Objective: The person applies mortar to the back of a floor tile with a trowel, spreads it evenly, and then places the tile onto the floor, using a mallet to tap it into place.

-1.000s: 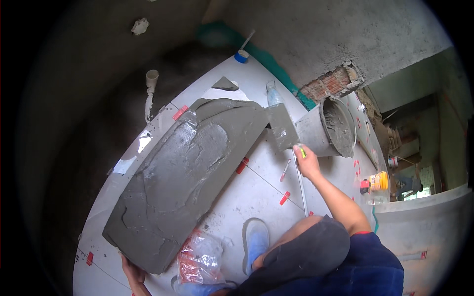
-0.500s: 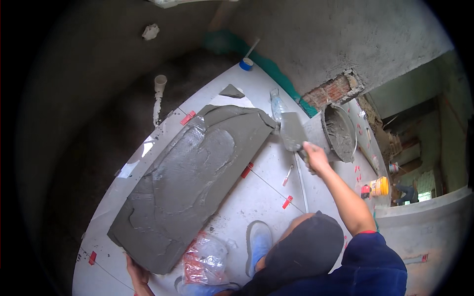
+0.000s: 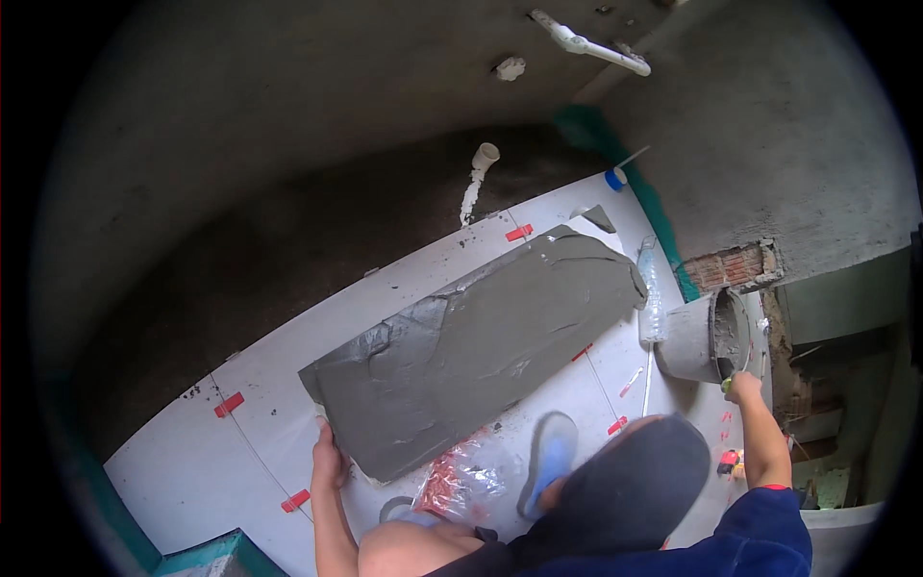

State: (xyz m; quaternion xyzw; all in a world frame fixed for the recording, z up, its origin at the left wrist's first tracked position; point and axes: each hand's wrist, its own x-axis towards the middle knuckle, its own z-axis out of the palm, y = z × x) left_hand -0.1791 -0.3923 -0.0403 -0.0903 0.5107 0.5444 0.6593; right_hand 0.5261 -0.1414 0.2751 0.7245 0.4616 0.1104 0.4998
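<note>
A large rectangular tile coated in wet grey mortar (image 3: 481, 337) lies at a slant in front of me, its surface smeared in uneven ridges. My left hand (image 3: 329, 460) grips its near left corner, fingers along the edge. At the right, my right hand (image 3: 744, 388) is closed round the handle of a trowel, with a bit of yellow-green showing by the fingers. The trowel's blade dips into a grey bucket (image 3: 687, 341) that leans over with its mouth to the right. Mortar inside the bucket hides most of the blade.
Pale floor tiles (image 3: 183, 452) carry red levelling wedges (image 3: 229, 404). A clear bag of red wedges (image 3: 457, 486) lies by my feet. A plastic bottle (image 3: 651, 303) stands near the bucket. Beyond are a blue tape roll (image 3: 615, 179) and a white pipe stub (image 3: 486, 157).
My right hand has moved the trowel from beside the mortar's far end into the bucket. My left hand stays at the tile's corner. The view has swung left, shifting the scene rightward.
</note>
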